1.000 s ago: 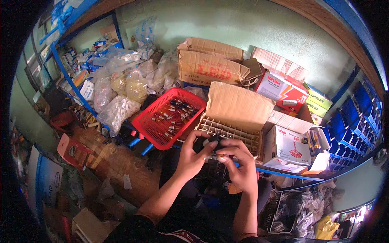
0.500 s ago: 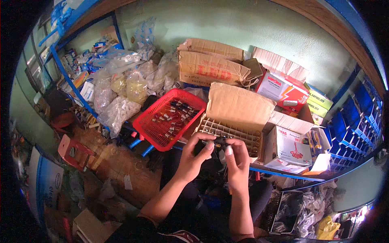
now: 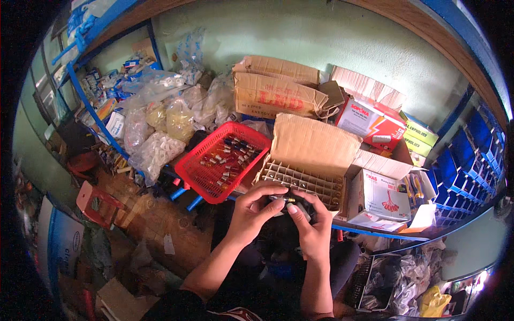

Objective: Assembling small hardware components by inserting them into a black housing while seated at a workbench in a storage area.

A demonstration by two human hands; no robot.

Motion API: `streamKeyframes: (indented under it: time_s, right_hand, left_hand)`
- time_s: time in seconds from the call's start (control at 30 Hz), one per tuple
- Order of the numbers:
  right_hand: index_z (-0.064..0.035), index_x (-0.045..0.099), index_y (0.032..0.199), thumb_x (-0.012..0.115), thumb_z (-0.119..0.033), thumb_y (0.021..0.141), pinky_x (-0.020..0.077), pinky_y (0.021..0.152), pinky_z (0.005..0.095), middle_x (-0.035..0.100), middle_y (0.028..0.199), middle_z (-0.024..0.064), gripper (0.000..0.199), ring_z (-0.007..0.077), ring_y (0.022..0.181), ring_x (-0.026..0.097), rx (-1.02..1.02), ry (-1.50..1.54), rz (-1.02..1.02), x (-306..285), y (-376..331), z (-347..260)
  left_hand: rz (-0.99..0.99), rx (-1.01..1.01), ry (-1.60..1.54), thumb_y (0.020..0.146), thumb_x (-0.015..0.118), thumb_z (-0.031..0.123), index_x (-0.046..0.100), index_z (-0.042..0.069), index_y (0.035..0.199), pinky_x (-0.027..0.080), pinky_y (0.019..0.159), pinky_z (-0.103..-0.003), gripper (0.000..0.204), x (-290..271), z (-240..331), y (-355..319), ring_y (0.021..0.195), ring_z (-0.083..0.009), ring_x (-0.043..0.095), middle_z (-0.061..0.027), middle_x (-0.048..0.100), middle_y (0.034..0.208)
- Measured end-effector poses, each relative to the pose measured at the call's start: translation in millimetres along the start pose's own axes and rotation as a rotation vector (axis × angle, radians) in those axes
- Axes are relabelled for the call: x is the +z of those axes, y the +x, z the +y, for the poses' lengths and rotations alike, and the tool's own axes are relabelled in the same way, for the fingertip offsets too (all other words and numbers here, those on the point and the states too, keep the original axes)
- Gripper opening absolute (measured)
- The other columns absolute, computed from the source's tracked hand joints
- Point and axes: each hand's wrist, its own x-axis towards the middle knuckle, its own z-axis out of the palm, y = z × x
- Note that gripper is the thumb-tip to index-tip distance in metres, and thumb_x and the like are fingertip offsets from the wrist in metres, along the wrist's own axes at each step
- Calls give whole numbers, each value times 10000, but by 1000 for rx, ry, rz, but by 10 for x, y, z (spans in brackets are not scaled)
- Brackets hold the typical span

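My left hand [image 3: 251, 214] and my right hand [image 3: 310, 227] meet in front of me, just below the open cardboard box [image 3: 308, 160]. Between them I hold a small part [image 3: 287, 200]: a short, dark piece with a brassy, metallic end that catches the light. It is tiny and partly hidden by my fingers, so I cannot make out more of its shape. My left fingers curl over it from above and pinch it, while my right thumb and fingers close on it from below, over something dark that I cannot identify.

The box behind my hands has its flap standing up and a grid of small card cells inside. Just to its left sits a red plastic basket [image 3: 214, 182] with many small metal and coloured pieces scattered in it. Clear bags [image 3: 155, 152] of pale parts lie further left.
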Motion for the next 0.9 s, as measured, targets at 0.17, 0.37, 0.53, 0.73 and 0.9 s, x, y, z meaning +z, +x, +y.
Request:
streamKeyframes:
  time_s: [0.17,0.37,0.53,0.73,0.9]
  right_hand:
    - [-19,723,1190,794,-84,940,506,942,327,698,1070,111,268,219,1010,670,-76,-72,-9,-51,17,37]
    - [-27,735,1141,797,-49,900,530,870,370,685,1055,172,250,331,963,681,-228,-385,34,-25,66,-69]
    - [-34,738,1129,793,-38,891,532,836,385,675,1038,174,245,353,945,679,-197,-392,49,-37,58,2]
    - [-18,732,1119,782,16,856,536,889,412,664,1043,174,269,376,994,679,-196,-489,29,-41,-45,39]
    - [-8,720,1116,774,26,860,542,886,419,664,1061,186,264,388,995,673,-235,-519,39,10,-114,176]
  left_hand:
    - [-38,-52,14,1018,711,95,715,19,1268,558,919,-267,262,-9,13,0,1151,-129,609,-59,611,1302]
    - [-54,-101,143,1068,643,109,694,9,1314,508,986,-264,271,-71,-1,-20,1144,-108,598,-60,594,1304]
    - [-48,-139,36,1084,621,147,651,7,1360,506,931,-257,311,-2,-43,-75,1060,-82,601,-30,657,1168]
    - [-28,-203,198,1075,654,189,684,15,1123,478,795,-235,183,-44,-154,-62,923,-40,580,20,656,986]
    - [45,-171,527,1052,697,255,672,14,928,490,727,-264,273,51,-14,-61,832,-52,614,-23,683,847]
